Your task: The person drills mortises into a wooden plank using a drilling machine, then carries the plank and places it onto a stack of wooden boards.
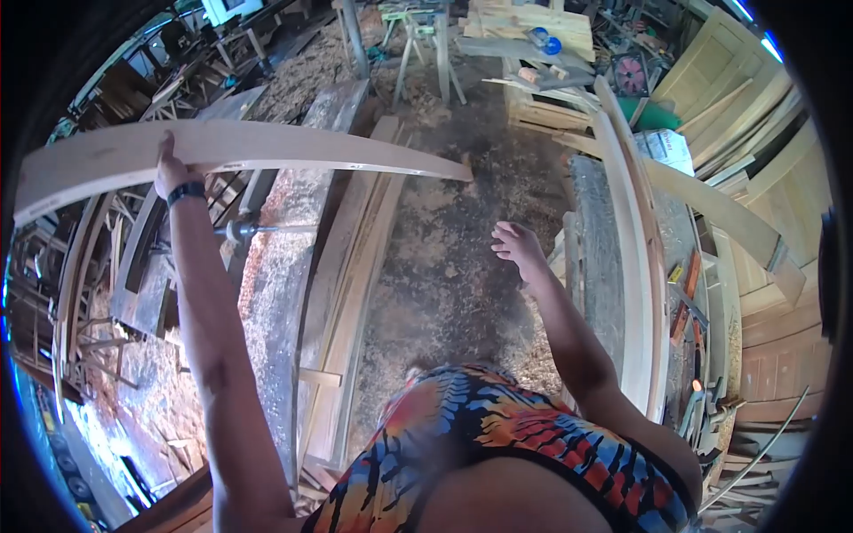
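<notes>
A long, wide wooden board (293, 147) is held up at the left, stretching from the left edge of the view to the middle. My left hand (169, 169), with a dark band at its wrist, grips it near its left part. The thumb lies on the near face, and the other fingers are hidden behind the board. Over the floor to the right of the board's far end is my right hand (517, 249). It touches nothing, and its fingers are loosely bent and apart.
A shavings-strewn bench (289, 231) lies at the left, with long planks (351, 293) beside it. At the right, long boards (626, 249) lie along another bench with hand tools (686, 298). Stacked planks (524, 35), sawhorses (426, 53) and panelled doors (724, 58) stand farther back.
</notes>
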Tool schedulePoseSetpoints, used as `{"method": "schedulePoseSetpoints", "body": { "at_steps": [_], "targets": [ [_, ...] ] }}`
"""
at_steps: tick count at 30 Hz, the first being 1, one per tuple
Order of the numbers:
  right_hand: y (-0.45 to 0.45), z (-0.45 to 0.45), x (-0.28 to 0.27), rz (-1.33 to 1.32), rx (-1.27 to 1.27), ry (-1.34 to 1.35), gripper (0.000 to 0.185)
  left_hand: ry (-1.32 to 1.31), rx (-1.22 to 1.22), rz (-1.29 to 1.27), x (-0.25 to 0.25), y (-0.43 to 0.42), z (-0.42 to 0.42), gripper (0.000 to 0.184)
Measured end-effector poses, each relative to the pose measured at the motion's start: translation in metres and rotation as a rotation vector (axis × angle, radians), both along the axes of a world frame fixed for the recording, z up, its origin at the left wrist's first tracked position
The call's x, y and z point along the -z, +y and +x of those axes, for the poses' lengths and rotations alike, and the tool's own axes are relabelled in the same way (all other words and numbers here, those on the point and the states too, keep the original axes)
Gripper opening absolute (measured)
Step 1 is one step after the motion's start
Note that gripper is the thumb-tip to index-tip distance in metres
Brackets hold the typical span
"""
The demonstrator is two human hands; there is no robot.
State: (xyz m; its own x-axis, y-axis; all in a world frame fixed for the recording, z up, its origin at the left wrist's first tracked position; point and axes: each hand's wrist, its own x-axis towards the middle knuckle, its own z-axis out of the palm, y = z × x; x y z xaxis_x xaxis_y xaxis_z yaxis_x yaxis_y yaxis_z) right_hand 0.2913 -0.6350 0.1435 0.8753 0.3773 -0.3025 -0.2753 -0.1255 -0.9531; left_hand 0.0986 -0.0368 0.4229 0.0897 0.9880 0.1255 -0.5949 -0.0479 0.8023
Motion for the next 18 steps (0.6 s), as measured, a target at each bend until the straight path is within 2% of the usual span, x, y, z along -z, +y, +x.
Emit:
{"method": "schedulePoseSetpoints", "body": {
  "at_steps": [5,7,8,9,10,11,12,13,15,16,18],
  "targets": [
    [-0.042,-0.001,-0.069,0.065,0.098,-0.221,0.043,-0.015,0.078,0.170,-0.068,-0.068,0.076,0.066],
    [-0.068,0.023,-0.080,0.105,0.107,-0.283,0.044,0.007,0.189,0.281,-0.094,-0.106,0.104,0.068],
    [-0.082,0.022,-0.100,0.195,0.094,-0.354,0.042,0.140,0.243,0.408,-0.103,-0.090,0.126,0.072],
    [-0.093,0.015,-0.131,0.285,0.081,-0.426,0.040,0.056,0.302,0.394,-0.117,-0.129,0.140,0.077],
    [-0.101,0.016,-0.158,0.207,0.140,-0.527,0.039,0.148,0.297,0.460,-0.131,-0.139,0.158,0.082],
    [-0.108,0.016,-0.186,0.125,0.198,-0.627,0.038,0.153,0.326,0.502,-0.140,-0.149,0.176,0.079],
    [-0.118,0.010,-0.218,0.156,0.208,-0.683,0.036,0.156,0.355,0.544,-0.150,-0.160,0.195,0.075],
    [-0.138,0.023,-0.238,0.120,0.151,-0.873,0.038,0.183,0.344,0.969,-0.161,-0.194,0.209,0.082],
    [-0.154,0.008,-0.299,0.182,0.260,-0.935,0.036,0.014,0.570,0.818,-0.172,-0.293,0.192,0.052],
    [-0.166,0.008,-0.325,0.191,0.276,-1.068,0.036,-0.074,0.681,0.739,-0.177,-0.325,0.189,0.052],
    [-0.184,-0.011,-0.380,0.122,0.292,-1.191,0.041,-0.141,0.716,0.849,-0.185,-0.349,0.218,0.049]
  ]
}}
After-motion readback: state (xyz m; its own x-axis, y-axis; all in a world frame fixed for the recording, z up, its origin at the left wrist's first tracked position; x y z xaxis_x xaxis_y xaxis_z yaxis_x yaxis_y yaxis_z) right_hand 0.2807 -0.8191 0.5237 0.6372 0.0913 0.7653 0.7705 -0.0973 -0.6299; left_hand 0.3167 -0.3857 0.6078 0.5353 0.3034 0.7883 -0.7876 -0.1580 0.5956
